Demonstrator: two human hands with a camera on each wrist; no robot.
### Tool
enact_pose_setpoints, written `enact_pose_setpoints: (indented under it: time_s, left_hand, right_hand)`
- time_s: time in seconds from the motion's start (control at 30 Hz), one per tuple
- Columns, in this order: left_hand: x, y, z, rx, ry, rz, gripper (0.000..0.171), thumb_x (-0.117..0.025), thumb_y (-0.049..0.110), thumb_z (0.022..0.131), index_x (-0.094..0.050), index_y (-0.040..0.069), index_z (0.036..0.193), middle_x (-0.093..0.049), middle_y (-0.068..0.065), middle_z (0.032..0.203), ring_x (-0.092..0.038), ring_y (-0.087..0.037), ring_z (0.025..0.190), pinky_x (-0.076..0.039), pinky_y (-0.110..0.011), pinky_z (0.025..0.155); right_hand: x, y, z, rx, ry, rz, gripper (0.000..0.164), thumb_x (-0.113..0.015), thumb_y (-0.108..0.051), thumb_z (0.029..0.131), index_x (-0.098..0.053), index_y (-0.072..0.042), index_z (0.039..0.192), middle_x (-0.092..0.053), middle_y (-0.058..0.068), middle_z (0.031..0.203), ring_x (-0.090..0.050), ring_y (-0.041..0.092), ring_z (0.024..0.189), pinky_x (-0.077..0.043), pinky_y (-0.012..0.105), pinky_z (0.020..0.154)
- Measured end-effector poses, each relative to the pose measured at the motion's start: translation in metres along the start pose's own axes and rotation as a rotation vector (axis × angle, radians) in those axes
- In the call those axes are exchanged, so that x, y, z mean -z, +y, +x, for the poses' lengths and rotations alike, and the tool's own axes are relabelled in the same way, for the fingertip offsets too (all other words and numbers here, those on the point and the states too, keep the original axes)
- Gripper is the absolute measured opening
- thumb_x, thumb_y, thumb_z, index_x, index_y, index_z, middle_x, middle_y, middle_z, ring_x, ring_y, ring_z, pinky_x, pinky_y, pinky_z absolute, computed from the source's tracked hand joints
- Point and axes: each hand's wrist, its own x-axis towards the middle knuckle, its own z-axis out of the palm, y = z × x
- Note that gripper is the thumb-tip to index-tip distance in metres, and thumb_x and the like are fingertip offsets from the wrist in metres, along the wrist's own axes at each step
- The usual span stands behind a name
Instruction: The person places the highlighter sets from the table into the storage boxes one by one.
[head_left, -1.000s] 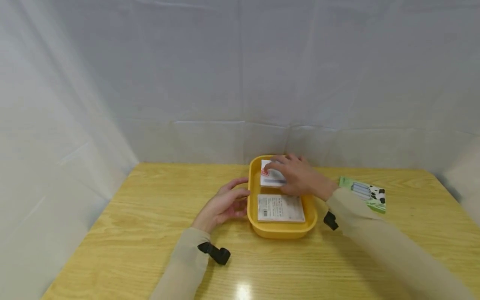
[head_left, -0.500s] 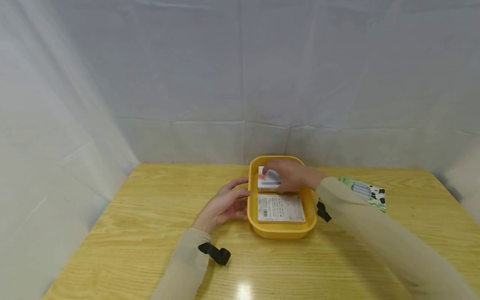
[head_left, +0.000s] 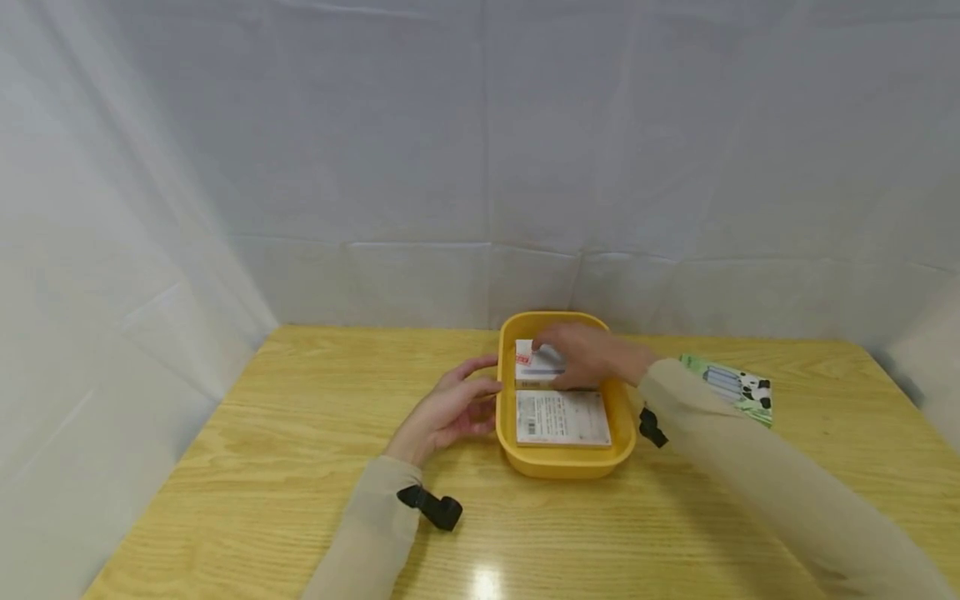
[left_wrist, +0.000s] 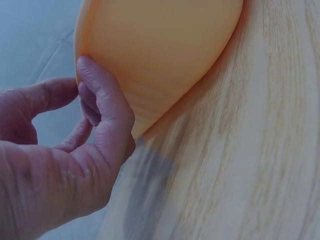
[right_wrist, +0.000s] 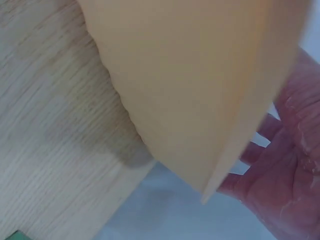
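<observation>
In the head view a yellow plastic basin (head_left: pixel 573 461) stands on the wooden table. Inside its far half lies a small white box (head_left: pixel 534 364) with a red mark and a grey stripe. My right hand (head_left: pixel 588 354) grips that box from above, thumb at the near side and fingers at the far side. A flat white pack (head_left: pixel 562 417) with printed text and a barcode lies in the near half. My left hand (head_left: pixel 448 406) touches the basin's left side from outside, fingertips at the rim in the left wrist view. The basin wall hides the box in the right wrist view.
A green card (head_left: pixel 731 387) with a panda picture lies on the table to the right, partly behind the right sleeve. Black wrist cameras are strapped on both forearms. A pale sheet (head_left: pixel 420 283) hangs behind the table (head_left: pixel 315 400).
My right hand has come lower into the basin and nearer to me, bringing the white box up beside the flat pack. My left hand keeps its place at the basin.
</observation>
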Motion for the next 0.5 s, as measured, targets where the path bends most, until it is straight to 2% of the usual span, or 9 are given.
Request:
enact_pose_setpoints:
  time_s: [0.1,0.23,0.37,0.5]
  left_hand:
    - [-0.002,-0.001,0.000,0.000,-0.004,-0.008,0.053,-0.059,0.012,0.100,-0.045,0.020,0.150,-0.061,-0.013,0.123,-0.062,-0.017,0.088,-0.052,-0.028,0.066]
    - [-0.003,-0.001,0.001,0.000,-0.006,-0.007,0.052,-0.059,0.012,0.100,-0.046,0.021,0.149,-0.061,-0.012,0.124,-0.061,-0.017,0.088,-0.052,-0.027,0.066]
    - [-0.002,0.000,0.001,-0.004,-0.011,-0.001,0.053,-0.058,0.012,0.100,-0.044,0.019,0.151,-0.060,-0.013,0.124,-0.061,-0.017,0.088,-0.051,-0.027,0.066]
    - [0.000,0.001,0.000,-0.006,-0.020,0.001,0.055,-0.058,0.012,0.101,-0.042,0.018,0.153,-0.060,-0.013,0.125,-0.060,-0.017,0.089,-0.051,-0.027,0.067]
  right_hand:
    - [0.003,0.003,-0.008,0.006,0.039,0.023,0.052,-0.078,-0.028,0.088,-0.062,-0.008,0.133,-0.064,0.010,0.136,-0.060,0.028,0.125,-0.046,0.047,0.111]
    - [0.007,0.006,-0.023,0.056,0.116,0.039,0.047,-0.074,-0.025,0.092,-0.064,-0.005,0.132,-0.066,0.012,0.134,-0.061,0.030,0.125,-0.047,0.049,0.109]
    - [0.011,0.008,-0.039,0.118,0.219,0.011,0.043,-0.072,-0.021,0.094,-0.064,-0.003,0.132,-0.066,0.014,0.134,-0.062,0.033,0.123,-0.049,0.052,0.106]
    - [0.013,0.009,-0.053,0.120,0.285,-0.026,0.044,-0.072,-0.023,0.094,-0.064,-0.004,0.133,-0.065,0.013,0.135,-0.063,0.033,0.124,-0.050,0.052,0.106]
